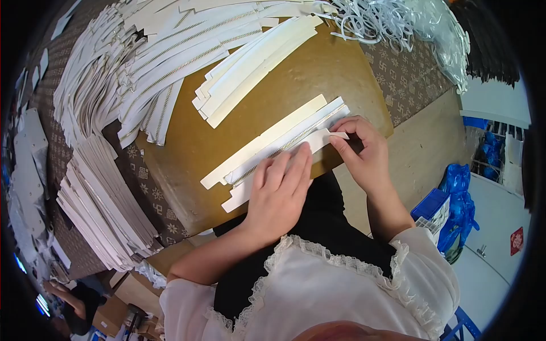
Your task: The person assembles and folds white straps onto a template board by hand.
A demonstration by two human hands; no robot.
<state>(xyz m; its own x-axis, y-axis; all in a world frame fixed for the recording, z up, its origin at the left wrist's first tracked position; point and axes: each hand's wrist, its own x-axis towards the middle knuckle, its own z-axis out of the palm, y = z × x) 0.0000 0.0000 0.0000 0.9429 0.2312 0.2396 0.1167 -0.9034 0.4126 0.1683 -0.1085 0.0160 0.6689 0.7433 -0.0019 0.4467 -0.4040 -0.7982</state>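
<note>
A white zipper (293,140) with metal teeth lies slantwise on the brown board (187,162). Along its far edge runs a cream strip (261,142), and a second pale strip (325,138) lies along its near edge. My left hand (280,196) rests with outstretched fingers on the near strip and the zipper's edge. Between thumb and fingers, my right hand (364,152) pinches the right end of that near strip. Part of the strip is hidden under my left fingers.
Fanned cream strips (256,65) lie farther back on the board. Piles of zippers (176,65) cover the far left, with a stack of strips (105,202) nearer. White cords (372,20) and clear plastic (435,34) lie at the back right. Another person (79,304) is at lower left.
</note>
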